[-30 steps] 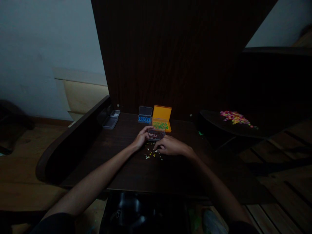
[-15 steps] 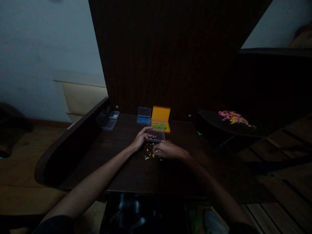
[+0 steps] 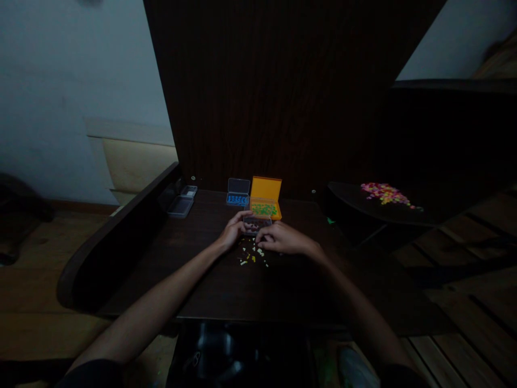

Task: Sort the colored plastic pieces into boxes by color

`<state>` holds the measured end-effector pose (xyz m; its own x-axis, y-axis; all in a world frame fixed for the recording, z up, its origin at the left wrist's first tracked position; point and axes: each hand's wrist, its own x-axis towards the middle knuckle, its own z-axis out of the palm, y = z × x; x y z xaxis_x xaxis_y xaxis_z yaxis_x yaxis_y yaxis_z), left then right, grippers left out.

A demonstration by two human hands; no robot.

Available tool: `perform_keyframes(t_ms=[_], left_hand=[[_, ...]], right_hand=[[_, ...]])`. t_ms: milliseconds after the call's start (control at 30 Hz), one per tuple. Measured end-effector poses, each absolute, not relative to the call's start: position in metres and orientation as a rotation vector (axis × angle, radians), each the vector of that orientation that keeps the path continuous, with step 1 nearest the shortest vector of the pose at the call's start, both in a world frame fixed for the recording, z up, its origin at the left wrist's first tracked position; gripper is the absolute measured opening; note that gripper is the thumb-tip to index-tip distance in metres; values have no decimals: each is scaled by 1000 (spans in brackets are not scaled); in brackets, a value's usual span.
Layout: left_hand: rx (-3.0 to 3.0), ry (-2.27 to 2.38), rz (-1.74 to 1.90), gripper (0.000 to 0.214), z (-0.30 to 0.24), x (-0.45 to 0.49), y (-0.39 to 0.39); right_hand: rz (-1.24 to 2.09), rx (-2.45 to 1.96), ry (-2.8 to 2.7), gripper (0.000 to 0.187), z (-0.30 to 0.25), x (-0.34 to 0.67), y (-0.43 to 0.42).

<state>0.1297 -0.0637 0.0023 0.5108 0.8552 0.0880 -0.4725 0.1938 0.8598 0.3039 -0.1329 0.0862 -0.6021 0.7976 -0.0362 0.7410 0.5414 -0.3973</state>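
My left hand [image 3: 232, 230] grips the left side of a small clear plastic box [image 3: 263, 221] with dark pieces in it, its lid raised. My right hand [image 3: 286, 238] is at the box's near right edge, fingers curled together; whatever they hold, if anything, is hidden. Below the hands, small yellow, white and dark pieces [image 3: 253, 258] lie scattered on the dark wooden table [image 3: 218, 291]. Right behind the clear box stands an open orange case [image 3: 266, 188] with green pieces. Beside it on the left is an open clear case [image 3: 238, 186] holding blue pieces.
An open clear case [image 3: 180, 208] rests by the table's raised left side [image 3: 117, 226]. A heap of pink, yellow and orange pieces [image 3: 383, 194] lies on a dark surface at the right. A tall dark panel [image 3: 291, 97] rises behind the table.
My right hand has moved up from the scattered pieces to the near edge of the clear box. My left hand still holds the box in place.
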Motion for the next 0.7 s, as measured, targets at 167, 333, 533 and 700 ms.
perform_keyframes(t_ms=[167,333,533,700], left_hand=[[975,507,970,56,1,130,-63],[975,511,953,56,3,130,-65],[965,517,949,57,5,130,-66],[963,519,947,58,4,131,-66]], right_hand=[[418,-1435,-2463,16,102,317,-116],[412,-1485,-2550,17,95,316,-103],[439,-1501,-2623,18,93,310,-99],[415,-1507,-2634,17,95,309,-97]])
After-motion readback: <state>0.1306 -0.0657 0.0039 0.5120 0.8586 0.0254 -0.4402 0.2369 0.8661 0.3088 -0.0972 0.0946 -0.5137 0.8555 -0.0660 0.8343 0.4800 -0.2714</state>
